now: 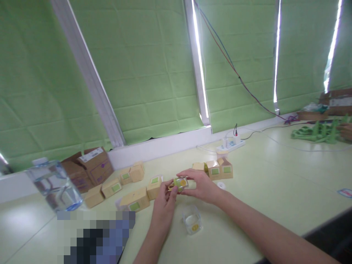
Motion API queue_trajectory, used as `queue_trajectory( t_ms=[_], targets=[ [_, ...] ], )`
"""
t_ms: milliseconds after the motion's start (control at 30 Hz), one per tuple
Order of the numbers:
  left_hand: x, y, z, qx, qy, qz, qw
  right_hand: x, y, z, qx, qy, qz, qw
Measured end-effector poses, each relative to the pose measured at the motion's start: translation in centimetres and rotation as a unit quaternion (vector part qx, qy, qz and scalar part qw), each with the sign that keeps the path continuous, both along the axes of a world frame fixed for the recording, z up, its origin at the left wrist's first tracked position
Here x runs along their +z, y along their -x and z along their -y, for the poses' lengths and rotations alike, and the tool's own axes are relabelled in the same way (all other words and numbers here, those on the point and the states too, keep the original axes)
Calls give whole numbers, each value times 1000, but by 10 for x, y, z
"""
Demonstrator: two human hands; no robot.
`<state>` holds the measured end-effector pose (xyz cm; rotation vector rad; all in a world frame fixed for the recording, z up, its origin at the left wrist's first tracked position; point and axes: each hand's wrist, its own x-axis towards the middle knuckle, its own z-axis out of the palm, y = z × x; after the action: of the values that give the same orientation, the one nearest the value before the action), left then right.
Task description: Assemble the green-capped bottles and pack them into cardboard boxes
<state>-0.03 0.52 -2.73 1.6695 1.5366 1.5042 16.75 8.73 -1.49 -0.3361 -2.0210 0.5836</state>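
Spotter: Forearms first, both in from the bottom edge, nearest the lens. Table pale green, wide. Water bottle at far left, brown carton just behind it by the wall.

Recorder: Smaller stock?

Spotter: Small tan boxes with green labels, scattered left of the hands, more behind the right one. Clear tub on the table just below the hands, apart from both.

Recorder: Hands?

Spotter: Left hand pinches one end of a small clear jar. Right hand curls over the other end from above. Jar is off the table, between the two, with yellow inside (label unreadable).

Recorder: Step?

Spotter: My read is that they are working at the jar itself, cap or wrap, cannot tell which. Whatever follows calls for one hand holding firm while the other does fine fingertip work. The jar is small and looks slippery.
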Motion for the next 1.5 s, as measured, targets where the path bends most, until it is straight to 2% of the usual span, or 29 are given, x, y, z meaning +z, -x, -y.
queue_trajectory(
  t_ms=[200, 433, 633, 733, 967, 1100, 1400, 1500],
  targets=[
    [1, -2, 1, 2, 1, -15, 1000, -10, 3, -7, -4, 41, 2, 999],
    [-7, 7, -4, 31, -11, -41, 999, -5, 8, -4, -37, 0, 18, 999],
    [5, -4, 0, -5, -19, 24, 1000, 0, 9, 8, -27, 55, -20, 998],
    [8, -11, 3, -25, -25, 25, 999, 1, 9, 12, -15, 64, -22, 998],
    [7, -12, 7, 19, -20, -11, 1000, -2, 7, 12, 23, 88, 25, 996],
    [8, -13, 9, 31, -22, -2, 999, -3, 4, 12, 15, 85, 65, 994],
    [12, -11, 10, 55, -28, -20, 998, -1, 1, 10, 19, 82, 80, 993],
    [10, -8, 8, 62, -22, -30, 997, 4, -4, 10, 4, 56, 96, 994]
  ],
)
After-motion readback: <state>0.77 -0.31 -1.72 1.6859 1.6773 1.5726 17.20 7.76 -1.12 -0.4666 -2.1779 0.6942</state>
